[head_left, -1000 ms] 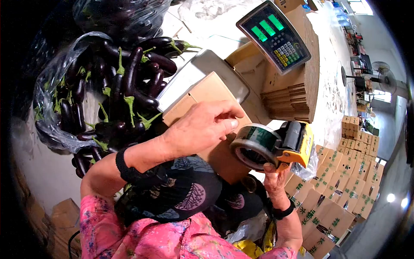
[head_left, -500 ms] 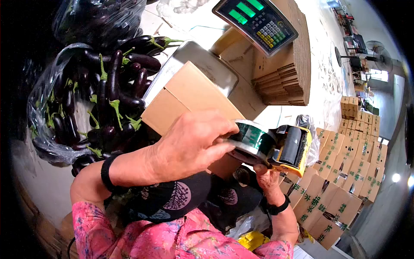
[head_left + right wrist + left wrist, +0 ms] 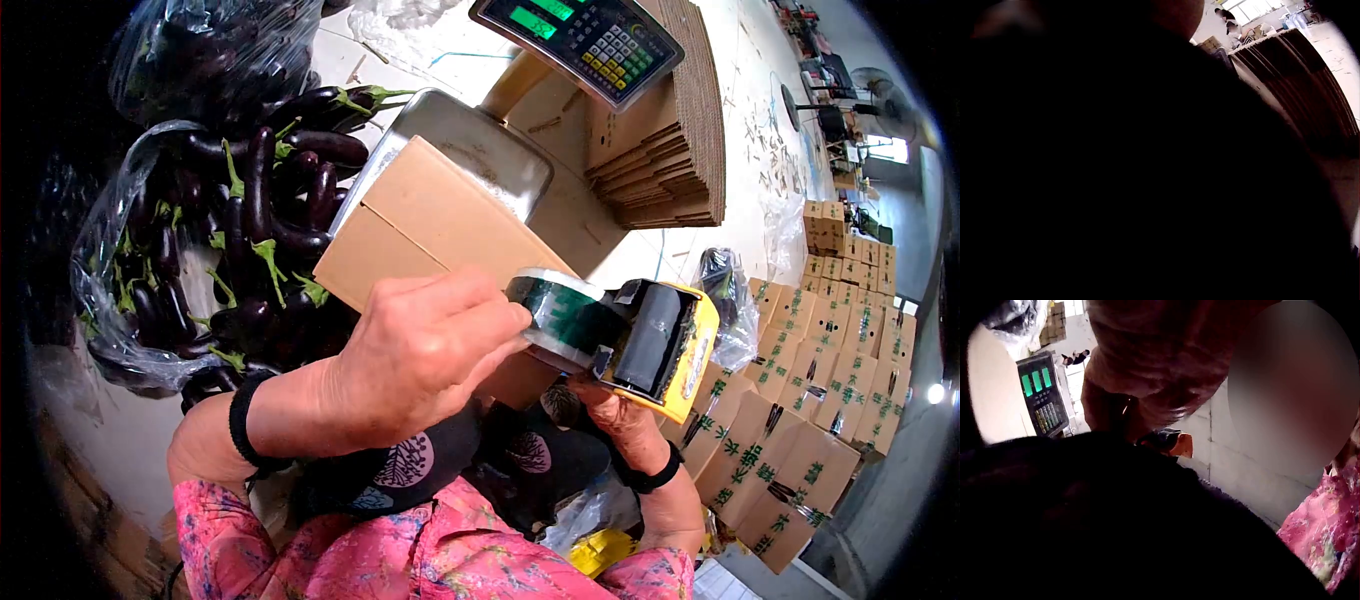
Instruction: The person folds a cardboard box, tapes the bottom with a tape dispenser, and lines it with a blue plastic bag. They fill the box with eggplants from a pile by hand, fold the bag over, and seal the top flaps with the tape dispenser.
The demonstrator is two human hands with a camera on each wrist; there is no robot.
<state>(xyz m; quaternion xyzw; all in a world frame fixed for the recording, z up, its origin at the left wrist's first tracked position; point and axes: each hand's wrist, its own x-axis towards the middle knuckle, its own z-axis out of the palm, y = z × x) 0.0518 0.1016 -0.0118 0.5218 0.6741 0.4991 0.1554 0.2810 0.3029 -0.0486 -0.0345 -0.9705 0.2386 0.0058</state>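
Note:
My right hand (image 3: 625, 420) grips a yellow tape dispenser (image 3: 697, 365) from below, its black roller facing up. Mounted in it is a roll of green-and-clear packing tape (image 3: 570, 318). With bent fingers and thumb, my left hand (image 3: 420, 345) pinches the tape at the roll's left edge. Behind both hands is a plain brown carton (image 3: 450, 215) with its flaps folded down, overlapping the metal scale platform (image 3: 485, 150). In the left wrist view, the left hand (image 3: 1154, 369) is dark, and an orange bit of the dispenser (image 3: 1182, 446) shows below it. Black covers most of the right wrist view.
Eggplants (image 3: 260, 180) fill an open plastic bag (image 3: 95, 215) at left, another full bag (image 3: 215, 60) behind. The scale's display (image 3: 585, 45) stands before a stack of flat cardboard (image 3: 665, 130). Printed cartons (image 3: 770, 450) are piled at right, near a small bagged bundle (image 3: 730, 300).
My left hand has come from above the carton to the tape roll and now pinches its edge. The dispenser has turned so its roller faces up. The head view has shifted.

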